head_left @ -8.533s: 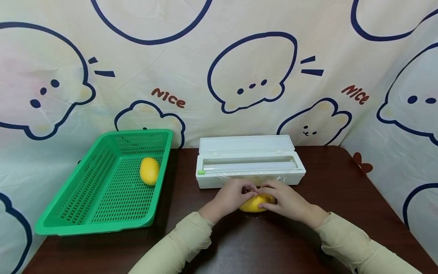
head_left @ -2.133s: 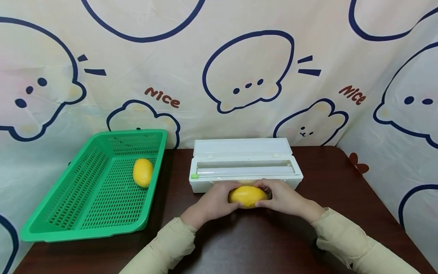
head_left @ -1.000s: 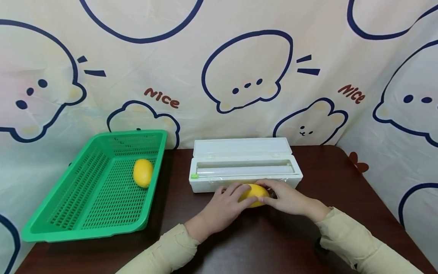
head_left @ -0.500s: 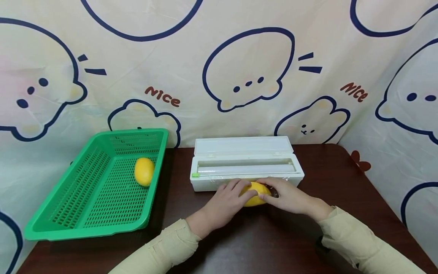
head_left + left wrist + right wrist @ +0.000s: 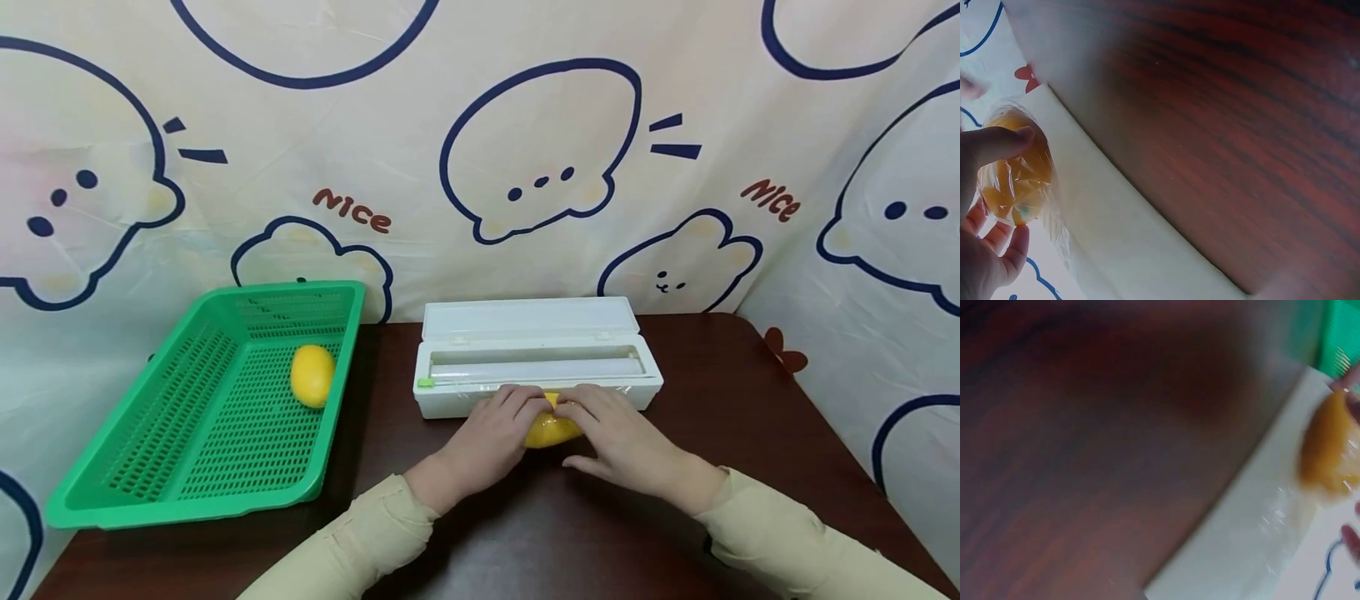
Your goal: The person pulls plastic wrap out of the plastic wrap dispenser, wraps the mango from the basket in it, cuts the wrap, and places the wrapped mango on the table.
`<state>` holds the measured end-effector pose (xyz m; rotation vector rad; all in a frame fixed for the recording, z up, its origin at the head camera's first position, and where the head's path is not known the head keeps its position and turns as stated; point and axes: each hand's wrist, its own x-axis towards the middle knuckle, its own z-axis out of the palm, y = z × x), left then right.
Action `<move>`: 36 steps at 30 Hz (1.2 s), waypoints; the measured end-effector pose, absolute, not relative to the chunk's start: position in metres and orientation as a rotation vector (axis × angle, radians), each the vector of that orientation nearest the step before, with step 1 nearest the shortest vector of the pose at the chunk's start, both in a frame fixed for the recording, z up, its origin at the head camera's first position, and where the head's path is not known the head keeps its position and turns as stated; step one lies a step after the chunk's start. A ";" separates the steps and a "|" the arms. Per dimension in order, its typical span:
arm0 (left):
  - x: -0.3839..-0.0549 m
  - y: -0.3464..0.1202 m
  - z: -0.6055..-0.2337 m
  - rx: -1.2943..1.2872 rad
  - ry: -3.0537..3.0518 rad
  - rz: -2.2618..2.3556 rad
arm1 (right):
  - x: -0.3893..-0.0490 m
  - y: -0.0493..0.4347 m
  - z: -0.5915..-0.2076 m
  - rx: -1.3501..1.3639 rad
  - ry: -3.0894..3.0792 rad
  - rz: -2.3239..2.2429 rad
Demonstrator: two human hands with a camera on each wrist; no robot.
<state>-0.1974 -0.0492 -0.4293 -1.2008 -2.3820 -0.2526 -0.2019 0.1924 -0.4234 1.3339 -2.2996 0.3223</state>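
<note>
A green basket sits at nine o'clock on the bench and holds one loose fruit, yellow and oval, lying on its floor towards two o'clock, near the side wall. At twelve o'clock is a long white box, its lid tipped back; a pale roll lies lengthwise in its trough, and a small green tab sits on the rim at nine o'clock.

The wrapped fruit, also yellow, is just off the box's six o'clock side, between the hands. The left hand grips it, thumb across one face and fingers curled round the other. The right hand is loosely spread at its three o'clock side, thumb apart from the fruit; whether its fingertips touch it I cannot tell.

The bench is dark reddish-brown with a streaky grain and a rounded corner at two o'clock. Behind hangs a pale, slightly creased cloth with navy cartoon outlines and the word "Nice" in red-brown.

Clear film wrinkles shinily over the wrapped fruit. The basket is slotted, the box smooth, the beige sleeves puckered.
</note>
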 end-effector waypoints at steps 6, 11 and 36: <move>-0.199 -0.051 -0.425 -1.191 -2.444 -0.395 | -0.206 0.184 -0.441 1.252 -2.265 0.178; -0.199 -0.054 -0.422 -1.194 -2.463 -0.472 | -0.212 0.179 -0.441 1.230 -2.234 0.207; -0.200 -0.057 -0.431 -1.078 -2.248 -0.196 | -0.215 0.178 -0.435 1.201 -2.281 0.338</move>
